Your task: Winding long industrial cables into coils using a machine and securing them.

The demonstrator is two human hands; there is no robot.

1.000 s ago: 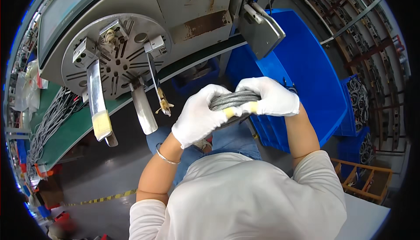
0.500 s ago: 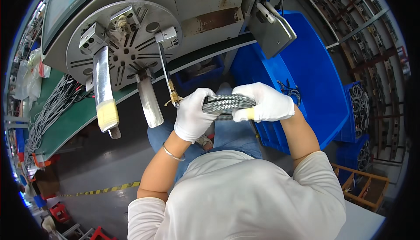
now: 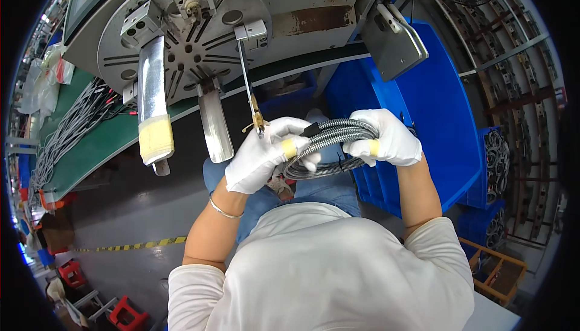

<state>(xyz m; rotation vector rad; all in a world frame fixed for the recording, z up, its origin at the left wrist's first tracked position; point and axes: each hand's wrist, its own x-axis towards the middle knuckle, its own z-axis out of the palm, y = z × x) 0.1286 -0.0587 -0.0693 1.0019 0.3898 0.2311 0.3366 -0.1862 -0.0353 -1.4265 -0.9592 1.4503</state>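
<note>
A coil of silver braided hose [image 3: 329,136] is held between my two white-gloved hands, its loop tilted so the ring shows. My left hand [image 3: 266,153] grips the coil's left side, with yellow tape on the thumb, beside a black piece on the coil. My right hand [image 3: 389,139] is closed round the right side, also with yellow tape on a digit. Just beyond my left hand hangs a thin metal arm [image 3: 249,83] with a yellowish wrapped tip. It belongs to a round slotted metal disc [image 3: 181,74], which carries other flat metal arms.
A wide flat arm with a yellow-wrapped end [image 3: 156,141] and a bare metal arm [image 3: 215,127] project toward me. A large blue bin [image 3: 444,107] stands right, near a metal plate [image 3: 396,47]. Many grey cables [image 3: 78,128] lie on the green table [image 3: 75,171] at left.
The hose coil has turned from edge-on to show its open ring. My left hand has shifted its hold, and its thumb now lies across the coil. The view has moved slightly.
</note>
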